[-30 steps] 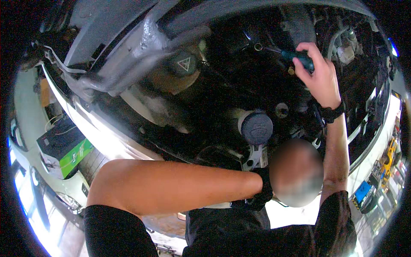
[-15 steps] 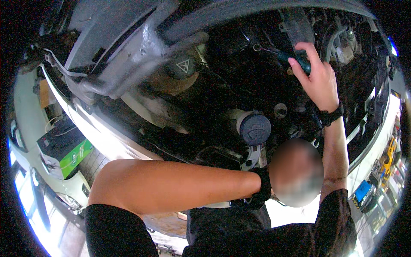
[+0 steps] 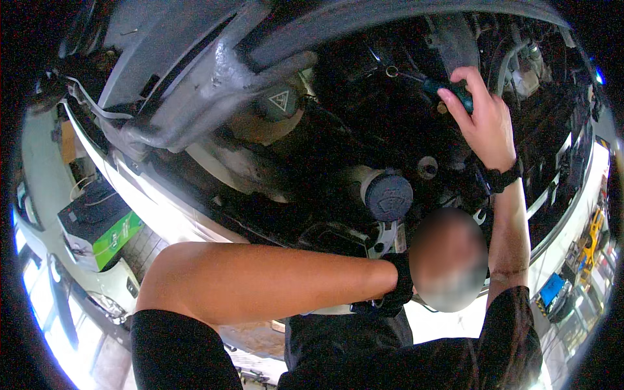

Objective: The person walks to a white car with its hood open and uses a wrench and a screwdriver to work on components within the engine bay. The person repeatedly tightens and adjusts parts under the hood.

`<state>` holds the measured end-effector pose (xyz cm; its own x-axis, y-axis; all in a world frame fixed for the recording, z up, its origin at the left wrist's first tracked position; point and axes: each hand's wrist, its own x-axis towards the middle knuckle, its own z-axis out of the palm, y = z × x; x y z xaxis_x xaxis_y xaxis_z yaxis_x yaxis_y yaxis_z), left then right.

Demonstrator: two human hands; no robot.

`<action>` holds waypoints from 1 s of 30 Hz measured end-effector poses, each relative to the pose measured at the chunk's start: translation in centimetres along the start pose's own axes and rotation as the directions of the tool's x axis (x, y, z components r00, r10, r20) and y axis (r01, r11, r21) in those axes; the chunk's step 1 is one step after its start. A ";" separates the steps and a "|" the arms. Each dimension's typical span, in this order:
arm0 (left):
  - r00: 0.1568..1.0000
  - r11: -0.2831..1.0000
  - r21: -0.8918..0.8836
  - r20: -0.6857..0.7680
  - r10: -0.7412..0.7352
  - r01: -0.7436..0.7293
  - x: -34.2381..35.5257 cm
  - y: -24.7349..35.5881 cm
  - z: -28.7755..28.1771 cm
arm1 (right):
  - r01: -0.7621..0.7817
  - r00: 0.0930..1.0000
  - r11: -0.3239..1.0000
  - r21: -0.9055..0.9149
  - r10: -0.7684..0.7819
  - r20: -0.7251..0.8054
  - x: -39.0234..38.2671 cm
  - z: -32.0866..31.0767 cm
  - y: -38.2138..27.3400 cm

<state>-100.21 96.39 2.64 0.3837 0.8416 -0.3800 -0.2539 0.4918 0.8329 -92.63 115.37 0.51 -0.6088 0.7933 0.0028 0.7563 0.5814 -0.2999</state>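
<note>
My right hand (image 3: 489, 127) is closed around the dark green handle of a screwdriver-like tool (image 3: 463, 99) above the engine bay. Its thin shaft points left, and the end lies by a small metal ring (image 3: 392, 71); I cannot tell whether they are joined. My left forearm (image 3: 273, 283) reaches across from the left. A blurred oval (image 3: 448, 260) covers the place where my left hand is, so its fingers and anything in them are hidden. Near it is a dark round cap (image 3: 389, 197) on a pale filler neck.
A dark cap with a warning triangle (image 3: 279, 101) sits at the left of the bay, beside a grey metal body edge (image 3: 224, 78). A black and green box (image 3: 107, 227) stands at far left. Yellow and blue items (image 3: 552, 286) lie at far right.
Very little differs. The view has shifted slightly, while my right hand keeps its grip on the green-handled tool in nearly the same place.
</note>
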 end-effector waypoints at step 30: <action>1.000 1.000 0.001 -0.010 -0.005 0.005 0.3 0.2 -0.2 | 0.097 0.989 0.994 0.044 -0.092 -0.118 -0.1 0.4 -0.1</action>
<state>-100.30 96.73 2.60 0.3760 0.8414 -0.3881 -0.2508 0.4956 0.8316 -92.77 115.16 0.14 -0.6429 0.7525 0.1430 0.6823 0.6475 -0.3396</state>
